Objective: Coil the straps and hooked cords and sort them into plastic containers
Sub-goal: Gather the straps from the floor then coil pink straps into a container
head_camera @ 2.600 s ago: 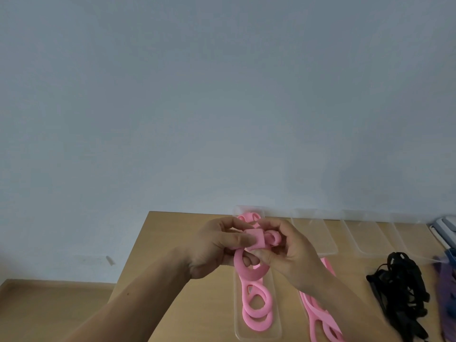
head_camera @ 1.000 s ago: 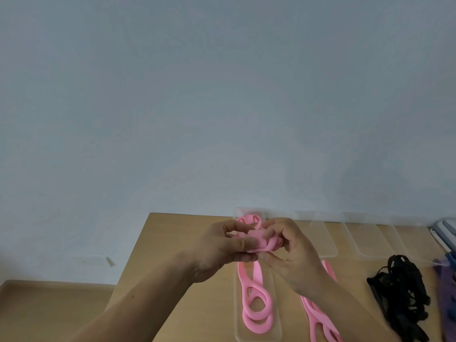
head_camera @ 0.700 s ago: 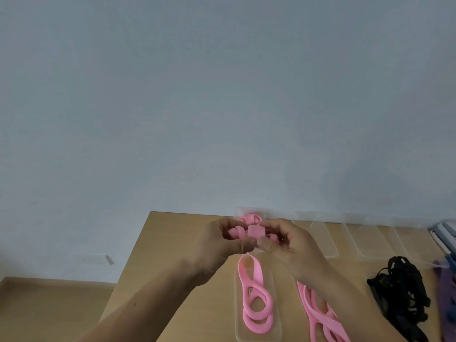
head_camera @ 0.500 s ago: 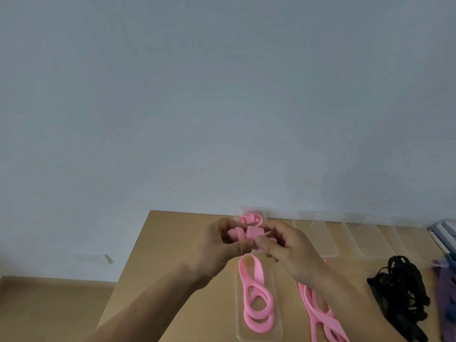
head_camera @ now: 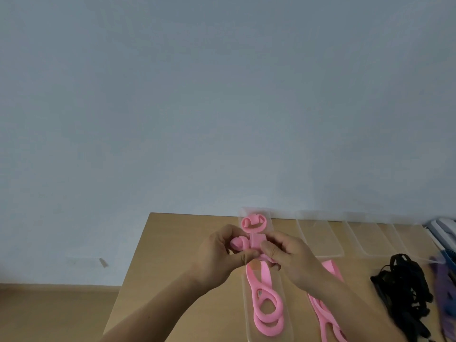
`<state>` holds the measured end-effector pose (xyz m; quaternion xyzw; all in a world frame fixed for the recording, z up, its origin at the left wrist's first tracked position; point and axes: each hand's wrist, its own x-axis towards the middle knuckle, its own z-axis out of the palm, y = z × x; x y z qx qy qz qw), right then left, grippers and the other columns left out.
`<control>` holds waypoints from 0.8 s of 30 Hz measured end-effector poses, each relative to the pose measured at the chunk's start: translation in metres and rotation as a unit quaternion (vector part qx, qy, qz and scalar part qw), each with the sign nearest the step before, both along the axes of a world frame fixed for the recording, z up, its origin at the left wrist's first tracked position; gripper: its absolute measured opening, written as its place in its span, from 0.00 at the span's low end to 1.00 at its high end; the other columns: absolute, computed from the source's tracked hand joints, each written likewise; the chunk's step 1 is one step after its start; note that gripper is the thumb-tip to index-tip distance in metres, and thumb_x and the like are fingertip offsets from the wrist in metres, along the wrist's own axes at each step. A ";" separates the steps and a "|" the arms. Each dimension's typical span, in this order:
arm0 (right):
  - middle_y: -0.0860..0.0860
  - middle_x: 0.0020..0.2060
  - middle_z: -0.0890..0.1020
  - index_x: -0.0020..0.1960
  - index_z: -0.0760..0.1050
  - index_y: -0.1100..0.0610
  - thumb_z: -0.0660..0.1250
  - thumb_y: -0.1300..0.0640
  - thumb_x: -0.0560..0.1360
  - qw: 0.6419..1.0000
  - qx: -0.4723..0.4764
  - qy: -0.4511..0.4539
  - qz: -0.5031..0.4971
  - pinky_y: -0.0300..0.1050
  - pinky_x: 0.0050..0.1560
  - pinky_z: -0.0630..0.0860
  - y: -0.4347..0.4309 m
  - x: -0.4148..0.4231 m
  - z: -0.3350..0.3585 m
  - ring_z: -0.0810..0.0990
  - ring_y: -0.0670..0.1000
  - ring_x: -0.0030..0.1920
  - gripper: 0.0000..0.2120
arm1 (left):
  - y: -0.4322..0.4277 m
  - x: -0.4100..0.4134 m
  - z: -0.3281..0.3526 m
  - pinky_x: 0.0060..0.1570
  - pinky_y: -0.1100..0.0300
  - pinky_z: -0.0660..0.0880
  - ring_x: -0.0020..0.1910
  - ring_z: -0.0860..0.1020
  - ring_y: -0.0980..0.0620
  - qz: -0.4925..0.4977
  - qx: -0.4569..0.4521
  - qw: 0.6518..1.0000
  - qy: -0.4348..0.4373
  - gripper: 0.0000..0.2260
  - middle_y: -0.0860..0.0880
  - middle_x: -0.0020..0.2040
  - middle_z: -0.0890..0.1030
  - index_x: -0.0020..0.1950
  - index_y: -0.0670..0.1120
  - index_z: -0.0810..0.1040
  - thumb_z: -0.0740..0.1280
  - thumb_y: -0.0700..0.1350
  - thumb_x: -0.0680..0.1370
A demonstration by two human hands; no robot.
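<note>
A single wide-angle camera rode on the person's head, facing forward and tilted only slightly down, so the pale wall (head_camera: pixel 222 95) filled the frame from 9 through 12 to 3 o'clock. The desk (head_camera: pixel 158 262) was crowded into the lower part, between 4 and 6 o'clock, its far edge against the wall, with a strip of floor (head_camera: pixel 49 314) at 8 o'clock. The left hand (head_camera: pixel 217 257) and right hand (head_camera: pixel 291 262), gripping a pink strap (head_camera: pixel 256 239), sat nearest the lens at about 5 o'clock, forearms entering from the bottom edge.
</note>
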<state>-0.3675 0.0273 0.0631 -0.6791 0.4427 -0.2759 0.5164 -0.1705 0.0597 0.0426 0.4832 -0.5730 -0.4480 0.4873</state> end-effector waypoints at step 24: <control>0.44 0.35 0.80 0.51 0.81 0.47 0.64 0.46 0.79 0.970 -0.026 0.243 0.021 0.32 0.35 0.70 -0.130 -0.012 -0.093 0.76 0.40 0.34 0.08 | -0.134 -0.012 -0.063 0.54 0.55 0.72 0.58 0.74 0.48 -0.118 -0.005 0.879 -0.462 0.21 0.51 0.61 0.79 0.70 0.51 0.70 0.66 0.52 0.78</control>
